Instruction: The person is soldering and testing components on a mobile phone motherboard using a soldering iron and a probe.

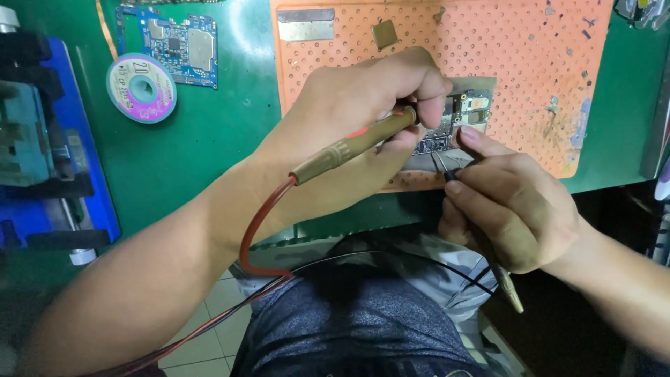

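My left hand (pixel 349 119) grips a red-wired test probe (pixel 352 143), its tip pointing down at a small circuit board (pixel 464 115) that lies on an orange perforated mat (pixel 488 49). My right hand (pixel 509 202) pinches a black-wired probe (pixel 447 171) with its thin metal tip aimed at the lower edge of the same board. The red wire (pixel 255 237) and the black wire (pixel 391 255) both trail down over my lap. Where the left probe's tip touches the board is hidden by my fingers.
A second blue circuit board (pixel 174 42) and a round spool of wick (pixel 142 87) lie on the green bench top (pixel 209 139) at the left. A blue fixture (pixel 42 139) stands at the far left edge. Metal shields (pixel 306 24) rest on the mat's top.
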